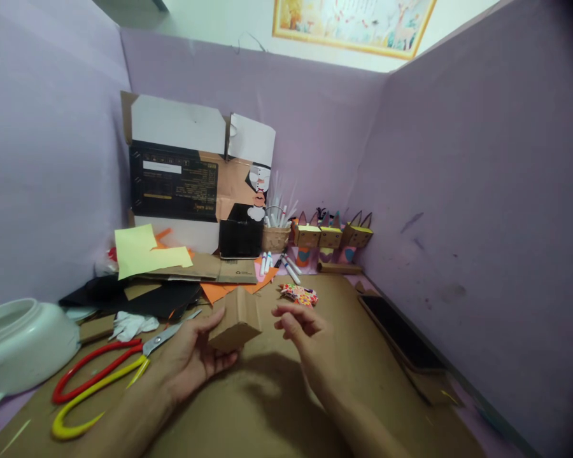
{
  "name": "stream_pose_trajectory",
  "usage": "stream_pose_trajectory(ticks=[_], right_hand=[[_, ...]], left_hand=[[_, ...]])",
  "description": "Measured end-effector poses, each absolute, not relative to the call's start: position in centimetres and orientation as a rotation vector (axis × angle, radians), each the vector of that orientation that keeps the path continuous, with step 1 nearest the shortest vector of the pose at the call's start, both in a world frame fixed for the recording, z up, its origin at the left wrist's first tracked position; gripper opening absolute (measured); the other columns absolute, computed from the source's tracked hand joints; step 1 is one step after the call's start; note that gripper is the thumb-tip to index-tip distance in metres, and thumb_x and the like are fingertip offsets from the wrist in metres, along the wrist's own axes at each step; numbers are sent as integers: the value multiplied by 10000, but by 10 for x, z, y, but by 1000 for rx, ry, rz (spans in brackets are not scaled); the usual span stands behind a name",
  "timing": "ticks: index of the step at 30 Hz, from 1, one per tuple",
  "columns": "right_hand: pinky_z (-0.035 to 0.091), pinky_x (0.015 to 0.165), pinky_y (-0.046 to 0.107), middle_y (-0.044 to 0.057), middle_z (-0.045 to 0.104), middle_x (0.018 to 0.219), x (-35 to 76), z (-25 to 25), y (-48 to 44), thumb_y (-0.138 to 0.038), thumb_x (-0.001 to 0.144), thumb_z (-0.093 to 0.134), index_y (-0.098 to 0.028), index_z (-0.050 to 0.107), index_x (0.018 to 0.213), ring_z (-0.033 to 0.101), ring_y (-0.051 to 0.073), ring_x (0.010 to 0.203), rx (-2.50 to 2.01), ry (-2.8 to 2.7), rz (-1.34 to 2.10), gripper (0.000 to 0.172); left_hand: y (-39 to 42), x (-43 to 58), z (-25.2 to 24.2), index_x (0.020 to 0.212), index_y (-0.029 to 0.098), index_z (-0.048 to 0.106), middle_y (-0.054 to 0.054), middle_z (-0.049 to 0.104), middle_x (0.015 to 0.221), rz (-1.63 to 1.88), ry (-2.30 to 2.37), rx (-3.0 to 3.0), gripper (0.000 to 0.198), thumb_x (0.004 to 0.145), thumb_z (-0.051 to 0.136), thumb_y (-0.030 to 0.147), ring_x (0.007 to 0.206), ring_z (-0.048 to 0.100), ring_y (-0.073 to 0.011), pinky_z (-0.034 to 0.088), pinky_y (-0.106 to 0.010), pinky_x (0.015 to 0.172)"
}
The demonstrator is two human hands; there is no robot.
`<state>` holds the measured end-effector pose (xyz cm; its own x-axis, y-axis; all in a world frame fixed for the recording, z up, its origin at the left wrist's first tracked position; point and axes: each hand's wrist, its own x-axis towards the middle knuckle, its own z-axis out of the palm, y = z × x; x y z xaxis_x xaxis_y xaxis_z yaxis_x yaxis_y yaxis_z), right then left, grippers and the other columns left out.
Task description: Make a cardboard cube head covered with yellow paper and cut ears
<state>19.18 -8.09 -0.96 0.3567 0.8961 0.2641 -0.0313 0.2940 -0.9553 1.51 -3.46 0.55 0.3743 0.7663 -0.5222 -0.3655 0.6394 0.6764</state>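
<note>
My left hand (200, 350) holds a small folded brown cardboard box (236, 324), thumb on its upper side and fingers underneath, raised over the brown work surface (267, 407). To the right of the box, and apart from it, hovers my right hand (305, 334). Its fingers are loosely curled with gaps between them, and I see nothing held there. Scissors (143, 356) with one red and one yellow handle lie left of my left hand, their blades partly behind it. Just beyond my right hand is a colourful patterned item (300, 294), its kind unclear.
A white pot-like container (26, 343) stands at left by crumpled tissue (132, 324). Yellow paper (141, 251), black sheets (143, 296) and a printed carton (176, 178) lie behind. Markers (291, 270), a pen basket (277, 238), cardboard animal figures (330, 236) and a dark tray-like item (401, 334) sit further right.
</note>
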Motion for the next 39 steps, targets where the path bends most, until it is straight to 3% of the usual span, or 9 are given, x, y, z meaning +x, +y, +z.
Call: stream_pose_trajectory(ticks=[3, 9, 16, 18, 19, 22, 25, 31, 39], right_hand=[[476, 602, 272, 53, 689, 802, 188, -11, -88, -229, 706, 678, -222, 705, 784, 615, 181, 739, -1074, -1296, 499, 82], [490, 606, 299, 65, 663, 805, 182, -16, -92, -197, 733, 663, -244, 691, 887, 605, 177, 690, -1003, -1586, 227, 164], [479, 627, 289, 40, 650, 680, 186, -14, -93, -188, 799, 573, -227, 686, 750, 604, 171, 658, -980, -1579, 315, 129], [478, 709, 308, 49, 665, 769, 190, -15, -91, -222, 794, 578, -219, 671, 805, 613, 187, 756, -1022, -1447, 403, 94], [471, 772, 328, 62, 666, 884, 191, -16, -90, -250, 780, 597, -221, 656, 894, 607, 203, 853, -1043, -1368, 463, 132], [434, 891, 382, 100, 550, 1205, 192, -20, -85, -327, 707, 671, -238, 510, 1181, 518, 245, 1093, -1056, -1236, 727, 508], [448, 878, 386, 107, 488, 1278, 188, -20, -83, -291, 625, 737, -251, 445, 1244, 516, 254, 1103, -1077, -1222, 933, 685], [483, 736, 322, 34, 633, 951, 182, -13, -87, -247, 648, 700, -235, 597, 985, 612, 201, 841, -1096, -1253, 1054, 353], [345, 963, 401, 71, 473, 1236, 184, -23, -83, -159, 643, 697, -239, 670, 818, 389, 253, 1221, -995, -1324, 879, 195]], left_hand=[[-38, 19, 5, 980, 121, 585, -80, 665, 751, 773, 917, 517, 279, 729, 642, 231, 613, 629, -171, 521, -285, 555], [-49, 26, 4, 953, 122, 604, -84, 670, 821, 801, 885, 610, 239, 729, 642, 194, 679, 631, -175, 533, -312, 630], [-53, 30, 5, 1031, 152, 564, -104, 649, 1041, 884, 807, 826, 438, 630, 732, 201, 906, 623, -238, 516, -304, 719], [-54, 31, 4, 1094, 153, 532, -121, 633, 1089, 917, 766, 912, 547, 600, 757, 219, 985, 597, -268, 503, -311, 765], [-54, 31, 4, 1124, 153, 513, -130, 624, 1110, 935, 753, 955, 597, 589, 766, 230, 1012, 584, -282, 498, -320, 780], [-56, 32, 1, 1179, 157, 473, -143, 593, 1169, 937, 735, 1069, 678, 579, 775, 253, 1074, 548, -307, 480, -356, 834], [-56, 34, -1, 1170, 165, 489, -134, 581, 1196, 886, 732, 1128, 640, 601, 761, 270, 1089, 543, -301, 461, -363, 879], [-55, 32, -9, 1227, 161, 419, -150, 560, 1205, 966, 835, 1233, 711, 608, 753, 265, 1069, 555, -289, 464, -349, 872], [-54, 29, -10, 852, 212, 693, -74, 627, 1059, 1075, 955, 1581, 189, 664, 676, 214, 1084, 518, -254, 418, -276, 882]])
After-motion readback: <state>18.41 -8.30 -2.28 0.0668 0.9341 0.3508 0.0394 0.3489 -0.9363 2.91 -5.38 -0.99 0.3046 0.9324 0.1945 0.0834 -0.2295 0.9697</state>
